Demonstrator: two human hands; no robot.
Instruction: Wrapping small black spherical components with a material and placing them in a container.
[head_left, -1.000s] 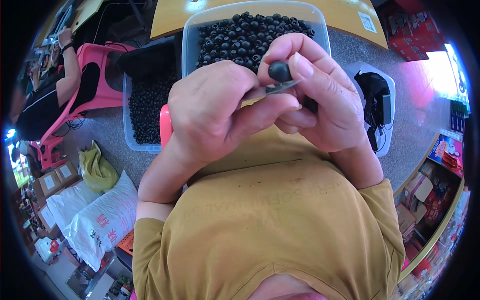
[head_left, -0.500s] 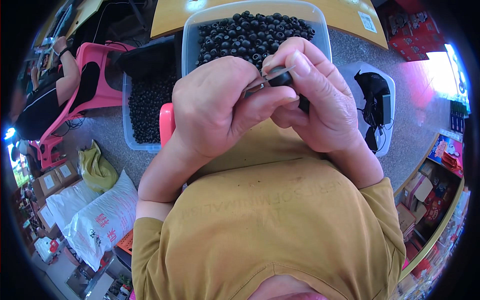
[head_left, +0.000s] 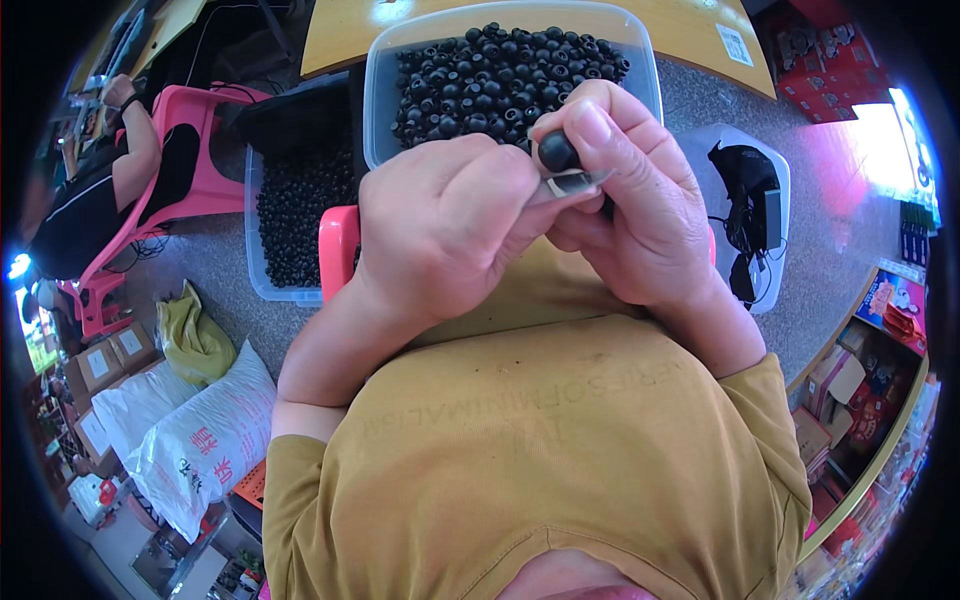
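Note:
My left hand (head_left: 440,220) is closed around a thin metal blade (head_left: 590,182), whose shiny flat tip sticks out toward my right hand. A smooth black ball (head_left: 557,151) is pinched between the thumb and fingers of my right hand (head_left: 645,205). The blade lies just below the ball, close to my right thumb; whether the two touch I cannot tell. What the blade is fixed to is hidden inside my left fist. Beyond my hands stands a clear plastic bin (head_left: 380,80) filled with similar black balls (head_left: 480,85), many with a hole or flat opening.
At the left, another clear bin (head_left: 258,240) holds smaller black pieces. A bin (head_left: 785,200) with black cloth and cords stands at the right. Behind is a wooden table (head_left: 690,30). A person (head_left: 140,165) sits near a pink chair (head_left: 185,130). White sacks (head_left: 200,450) lie at the lower left.
The blade has come down off the ball and turned its flat face into view. My left hand has shifted slightly right and down; the ball shows more of its round side.

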